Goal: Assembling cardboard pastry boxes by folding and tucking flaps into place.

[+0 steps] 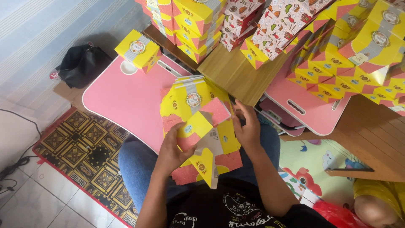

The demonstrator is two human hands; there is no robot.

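Flat carton (202, 139) over pink table (122, 99)

Flat carton (202, 139) over lap, between hands; folded box (138, 50) on lap desk (122, 99) behind.

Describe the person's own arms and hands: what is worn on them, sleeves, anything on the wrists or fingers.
Both forearms are bare up to the elbows. No gloves, and no watch, bracelet or ring shows on the left hand or the right hand. The only clothing near them is a black short-sleeved T-shirt with white printed graphics, plus blue jeans on the legs.
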